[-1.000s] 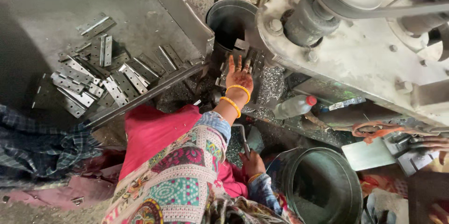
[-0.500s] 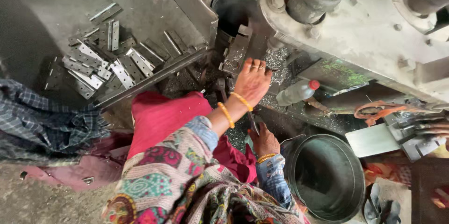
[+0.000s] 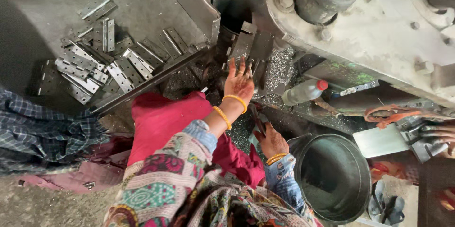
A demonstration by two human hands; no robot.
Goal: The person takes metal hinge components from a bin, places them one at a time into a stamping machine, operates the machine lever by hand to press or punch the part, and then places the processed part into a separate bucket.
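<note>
Left hand (image 3: 240,81) lies flat, fingers spread, on the press bed (image 3: 246,46); right hand (image 3: 271,140) pinches a dark rod (image 3: 256,119); hinges (image 3: 95,65) heaped within reach.

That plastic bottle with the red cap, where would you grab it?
Best around the middle of the plastic bottle, coming from above. It lies tilted on its side among metal shavings, cap toward the right, so its round body is open to a grip from the top.
</note>
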